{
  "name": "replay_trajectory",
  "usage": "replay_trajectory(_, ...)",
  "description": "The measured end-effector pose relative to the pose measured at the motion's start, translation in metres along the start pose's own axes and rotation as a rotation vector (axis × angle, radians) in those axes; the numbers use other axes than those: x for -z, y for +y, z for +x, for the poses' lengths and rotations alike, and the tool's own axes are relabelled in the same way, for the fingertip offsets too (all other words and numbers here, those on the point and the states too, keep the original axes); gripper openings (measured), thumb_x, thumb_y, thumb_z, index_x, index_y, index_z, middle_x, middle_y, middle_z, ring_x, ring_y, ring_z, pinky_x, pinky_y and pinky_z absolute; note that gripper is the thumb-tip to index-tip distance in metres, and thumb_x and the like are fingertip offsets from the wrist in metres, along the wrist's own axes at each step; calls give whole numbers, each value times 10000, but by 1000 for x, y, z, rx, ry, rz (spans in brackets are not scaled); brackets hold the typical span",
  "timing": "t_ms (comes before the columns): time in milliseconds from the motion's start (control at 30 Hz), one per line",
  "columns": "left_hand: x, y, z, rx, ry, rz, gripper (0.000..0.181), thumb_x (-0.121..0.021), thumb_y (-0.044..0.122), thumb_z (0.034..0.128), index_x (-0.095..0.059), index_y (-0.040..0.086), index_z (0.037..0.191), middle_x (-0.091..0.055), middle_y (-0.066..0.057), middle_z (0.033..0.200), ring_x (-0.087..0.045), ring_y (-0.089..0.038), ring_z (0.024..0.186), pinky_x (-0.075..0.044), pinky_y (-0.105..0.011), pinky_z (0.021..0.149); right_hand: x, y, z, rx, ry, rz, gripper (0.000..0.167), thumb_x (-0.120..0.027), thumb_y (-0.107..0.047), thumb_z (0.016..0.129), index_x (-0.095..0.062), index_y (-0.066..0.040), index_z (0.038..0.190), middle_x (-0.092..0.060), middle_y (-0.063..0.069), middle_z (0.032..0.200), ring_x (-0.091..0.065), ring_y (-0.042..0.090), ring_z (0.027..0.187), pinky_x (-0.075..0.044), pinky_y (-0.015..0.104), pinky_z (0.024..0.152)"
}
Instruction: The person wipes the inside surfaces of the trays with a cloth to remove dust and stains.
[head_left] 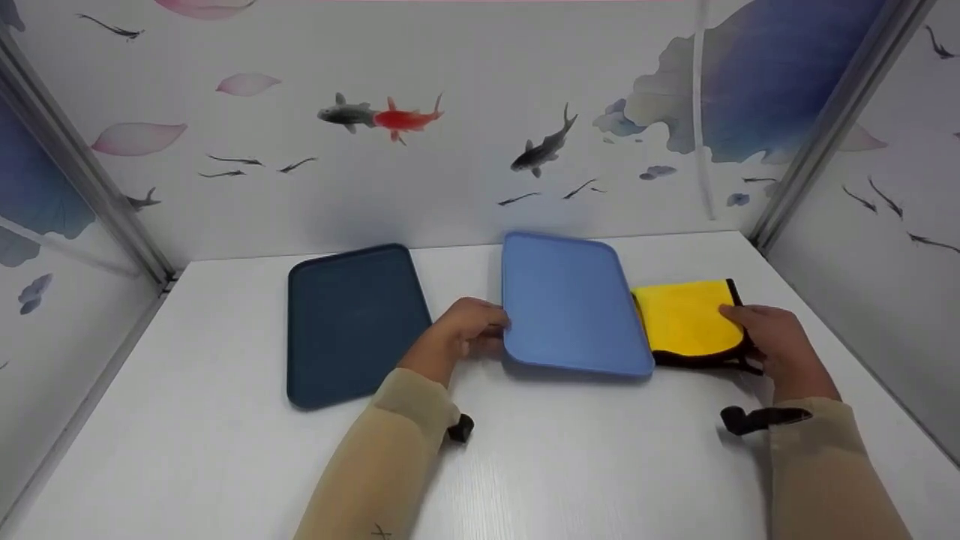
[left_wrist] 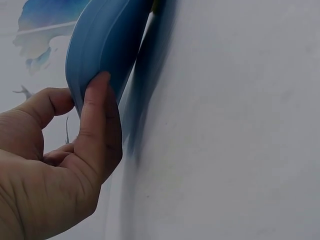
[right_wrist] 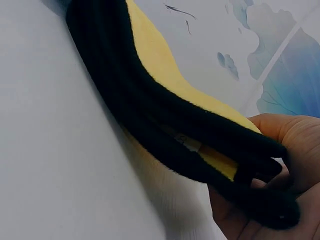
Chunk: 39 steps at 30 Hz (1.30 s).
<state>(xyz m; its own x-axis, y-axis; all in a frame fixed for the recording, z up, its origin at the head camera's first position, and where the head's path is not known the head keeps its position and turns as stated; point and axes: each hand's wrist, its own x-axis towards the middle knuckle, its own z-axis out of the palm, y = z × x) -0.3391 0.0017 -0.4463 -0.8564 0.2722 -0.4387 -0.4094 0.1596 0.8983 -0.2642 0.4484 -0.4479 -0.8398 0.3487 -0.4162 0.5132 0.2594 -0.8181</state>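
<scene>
A light blue tray (head_left: 570, 304) is tilted, its left side raised off the table. My left hand (head_left: 472, 326) pinches its left edge between thumb and fingers; in the left wrist view the fingers (left_wrist: 92, 120) lie under the tray (left_wrist: 107, 45). To the right, a folded yellow cloth with black edging (head_left: 686, 319) meets the tray's right edge. My right hand (head_left: 776, 345) pinches the cloth's right side, thumb on top. In the right wrist view the layered black edges of the cloth (right_wrist: 165, 110) show, and the hand (right_wrist: 295, 150) grips their end.
A dark blue tray (head_left: 356, 322) lies flat on the white table (head_left: 525, 457), left of my left hand. White panels (head_left: 450, 187) painted with fish and petals stand behind and at both sides. Metal posts (head_left: 840, 127) mark the back corners.
</scene>
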Motion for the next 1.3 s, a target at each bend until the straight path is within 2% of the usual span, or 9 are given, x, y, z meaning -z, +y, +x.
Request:
replay_trajectory(133,-1,1,0,-5,-18,-41,419,-709,16,879,-657,-18,1293,-698,-104,1120,-676,-163,938,-605,-268,767,1,-3,1,-1,18,18,936,-628,-634,950,-306,-76,1630,-479,55,1440,-509,162,1116,-511,233,851)
replay_trajectory(267,-4,1,0,-21,-33,-101,390,-699,3,887,-656,-18,1273,-684,-82,1051,-663,-150,905,-600,-265,758,1,-6,0,-14,27,37,946,-633,-645,942,-298,-98,1637,-472,29,1423,-492,173,1127,-510,228,846)
replay_trajectory(367,-7,2,-2,-35,-40,-148,293,-690,-15,886,-664,-2,1177,-673,-57,979,-655,-131,852,-590,-260,740,1,-8,-1,-18,32,63,962,-650,-657,925,-298,-117,1639,-481,5,1390,-483,175,1120,-508,236,856)
replay_trajectory(500,-9,3,-8,-48,-54,-174,165,-694,-25,886,-632,30,1030,-649,-37,904,-638,-121,791,-576,-281,728,2,-9,-2,-4,38,113,971,-691,-630,911,-310,-107,1634,-529,-58,1225,-527,125,1026,-533,218,821)
replay_trajectory(800,-10,-1,-17,-64,-84,-180,223,-709,3,916,-658,-23,1131,-678,-58,944,-671,-137,834,-592,-316,813,5,-13,-8,-10,-3,338,982,-776,-522,896,-290,-74,1622,-639,-154,845,-633,33,821,-585,197,739)
replay_trajectory(1000,-11,-7,-24,-64,-104,-227,305,-689,-23,927,-647,-85,1222,-696,-89,1026,-688,-154,892,-596,-292,817,1,-20,-16,-33,-71,513,878,-805,-459,891,-329,-131,1552,-672,-100,852,-680,69,828,-616,239,755)
replay_trajectory(1067,-10,-8,-26,-73,-107,-248,329,-685,-34,921,-634,-102,1239,-688,-97,1041,-684,-163,907,-594,-303,836,-1,-25,-19,-23,-107,570,778,-809,-432,895,-385,-145,1481,-681,-74,869,-693,88,838,-623,258,768)
replay_trajectory(1167,-8,-7,-30,-82,-112,-278,355,-683,-49,916,-623,-110,1261,-684,-99,1053,-678,-169,925,-584,-331,898,-2,-31,-22,-16,-146,627,817,-798,-415,908,-335,-144,1524,-679,-50,894,-700,107,852,-629,276,781)
replay_trajectory(1300,-8,-6,-36,-83,-126,-304,385,-684,-46,917,-617,-101,1292,-680,-90,1047,-663,-160,920,-572,-335,915,-3,-36,-24,-2,-186,717,719,-780,-379,932,-366,-159,1476,-682,-23,924,-701,128,870,-632,292,794)
